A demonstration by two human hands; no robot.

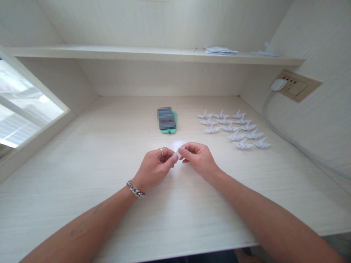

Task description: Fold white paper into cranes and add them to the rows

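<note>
Both of my hands meet over the middle of the pale wooden desk (82,175). My left hand (155,168), with a ring and a chain bracelet, pinches a small piece of white paper (177,152) between thumb and fingers. My right hand (197,157) pinches the same paper from the other side. The paper is mostly hidden by my fingertips and washed out by glare. Several folded white paper cranes (236,128) lie in rows on the desk, beyond and to the right of my right hand.
A phone in a green case (167,120) lies behind my hands. A wall socket with a white plug (278,84) and grey cable (290,140) is on the right wall. White papers (221,50) lie on the shelf above. A window (22,109) is at left.
</note>
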